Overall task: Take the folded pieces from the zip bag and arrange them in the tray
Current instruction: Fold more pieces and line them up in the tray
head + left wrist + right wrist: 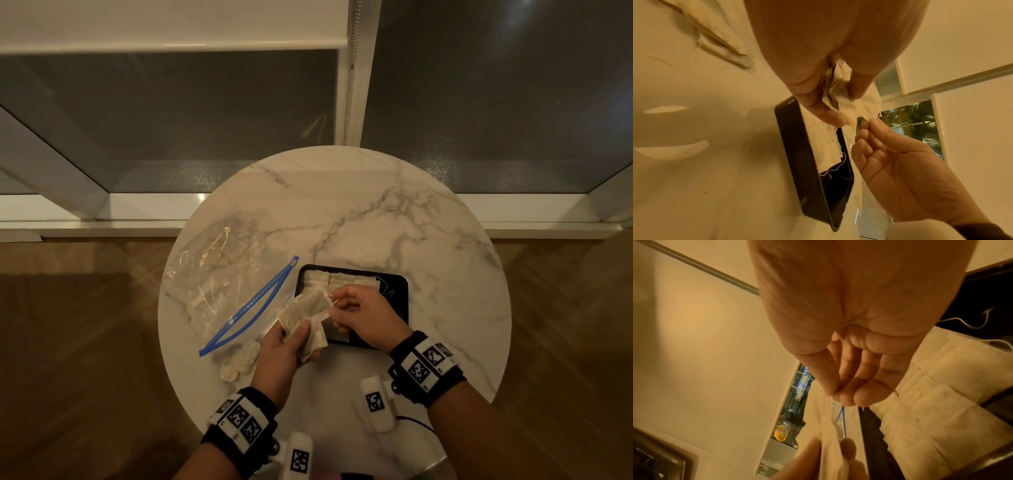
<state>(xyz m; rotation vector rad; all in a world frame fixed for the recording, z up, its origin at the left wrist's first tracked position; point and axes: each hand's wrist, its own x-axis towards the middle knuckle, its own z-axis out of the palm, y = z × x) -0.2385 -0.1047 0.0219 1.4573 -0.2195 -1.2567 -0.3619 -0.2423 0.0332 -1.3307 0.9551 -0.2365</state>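
Observation:
My left hand [291, 339] grips a bunch of folded beige cloth pieces [306, 313] just left of the black tray [402, 294]. My right hand [346, 308] pinches the corner of the top piece, over the tray. Several folded pieces [337, 281] lie in a row along the tray's far side. The clear zip bag [219, 270] with its blue zip strip [250, 306] lies open on the table's left, with some pieces still inside. In the left wrist view the left hand's thumb and fingers [813, 100] clamp the pieces [840, 97] while the right hand [869, 125] pinches their edge above the tray [797, 162].
A round marble table [376, 212] stands against a window sill. More crumpled cloth pieces [239, 359] lie near the table's front left edge, below the bag. Wooden floor surrounds the table.

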